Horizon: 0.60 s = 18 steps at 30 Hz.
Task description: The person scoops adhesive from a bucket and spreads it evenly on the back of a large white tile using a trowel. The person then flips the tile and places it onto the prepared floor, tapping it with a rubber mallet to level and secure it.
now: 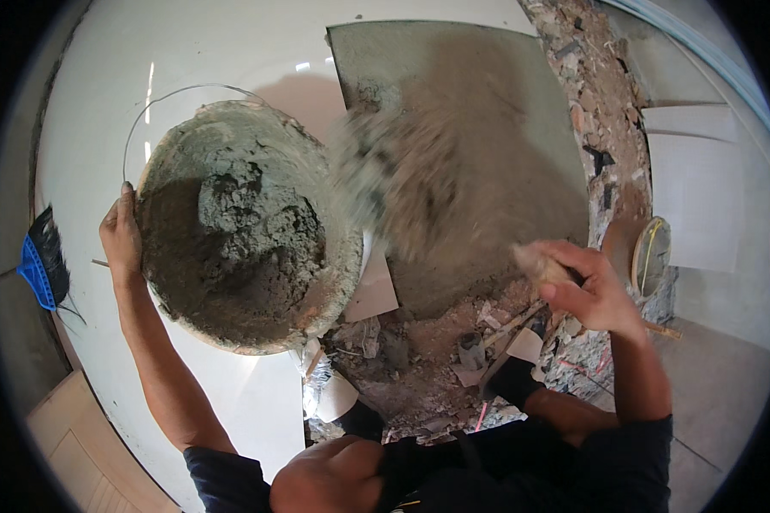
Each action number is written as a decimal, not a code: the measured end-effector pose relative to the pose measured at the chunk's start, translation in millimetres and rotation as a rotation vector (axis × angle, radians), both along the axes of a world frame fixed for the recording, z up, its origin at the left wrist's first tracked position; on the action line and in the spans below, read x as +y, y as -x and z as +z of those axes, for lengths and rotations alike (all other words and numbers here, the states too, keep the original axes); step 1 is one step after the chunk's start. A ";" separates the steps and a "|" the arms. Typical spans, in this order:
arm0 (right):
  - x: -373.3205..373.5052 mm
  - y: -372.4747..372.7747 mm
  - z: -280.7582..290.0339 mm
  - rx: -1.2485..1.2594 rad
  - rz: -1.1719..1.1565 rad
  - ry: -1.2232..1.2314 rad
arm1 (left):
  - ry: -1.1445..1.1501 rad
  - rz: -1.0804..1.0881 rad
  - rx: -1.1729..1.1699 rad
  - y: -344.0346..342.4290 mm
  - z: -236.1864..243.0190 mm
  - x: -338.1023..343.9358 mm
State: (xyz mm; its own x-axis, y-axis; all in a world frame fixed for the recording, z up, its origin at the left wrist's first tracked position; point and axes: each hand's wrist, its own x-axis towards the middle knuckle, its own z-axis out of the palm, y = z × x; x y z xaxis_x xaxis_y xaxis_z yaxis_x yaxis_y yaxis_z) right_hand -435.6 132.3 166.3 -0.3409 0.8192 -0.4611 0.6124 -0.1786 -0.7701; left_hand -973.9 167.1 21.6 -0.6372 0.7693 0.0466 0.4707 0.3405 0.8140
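Observation:
My left hand (121,231) grips the left rim of a mortar-crusted bucket (338,286), which holds lumpy grey wet mortar (252,222) and has a wire handle. My right hand (582,286) is closed round the handle of a tool (539,261), likely a trowel, whose head is lost in motion blur. A blurred mass of mortar (402,175) is over a grey mortar bed (522,137), right of the bucket.
Large white tiles (128,51) border the bed. Broken rubble (599,137) runs along the right and round my shoes (334,393). A blue broom (38,265) and wooden panel (77,436) are at left; white sheets (693,188) and a round container (650,256) at right.

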 end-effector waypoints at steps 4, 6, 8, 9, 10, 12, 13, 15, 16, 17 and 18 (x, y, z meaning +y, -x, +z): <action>-5.7 -1.3 -79.5 -0.307 -0.106 -0.486 | 0.090 0.002 -0.031 16.6 -9.9 -12.1; -0.3 2.3 -128.6 -0.495 -0.125 -0.513 | 0.106 0.000 -0.010 23.3 -13.5 -12.0; 6.8 -0.6 -164.3 -0.574 -0.158 -0.544 | 0.104 0.001 0.017 21.3 -8.0 -12.3; 10.0 -5.5 -175.0 -0.554 -0.177 -0.571 | 0.133 0.016 0.123 16.0 0.2 -15.9; 13.3 -12.6 -180.7 -0.527 -0.181 -0.592 | 0.150 0.047 0.204 9.9 13.8 -21.1; 22.3 -32.6 -179.1 -0.485 -0.214 -0.666 | -0.249 0.136 0.582 -22.3 43.9 -59.0; 28.6 -44.6 -173.3 -0.458 -0.213 -0.710 | -0.339 0.169 0.618 -43.9 58.3 -84.5; 45.9 -68.8 -157.1 -0.574 -0.179 -0.544 | -0.076 -0.058 0.607 -103.0 77.2 -147.4; 57.0 -79.0 -149.1 -0.631 -0.166 -0.471 | -0.106 -0.387 0.497 -136.2 74.7 -169.3; 69.6 -86.9 -143.0 -0.679 -0.072 -0.432 | -0.113 -0.882 0.452 -148.4 70.8 -174.7; 83.0 -91.6 -139.6 -0.731 0.015 -0.385 | 0.089 -1.301 0.293 -162.7 67.2 -181.2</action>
State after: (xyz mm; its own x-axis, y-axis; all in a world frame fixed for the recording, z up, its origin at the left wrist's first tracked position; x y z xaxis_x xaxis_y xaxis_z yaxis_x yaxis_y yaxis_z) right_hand -344.0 215.3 26.7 -0.0760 0.9630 -0.2585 0.9830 0.0289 -0.1815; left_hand -811.2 -14.1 88.8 0.5821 0.8127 -0.0268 0.6435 -0.4403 0.6262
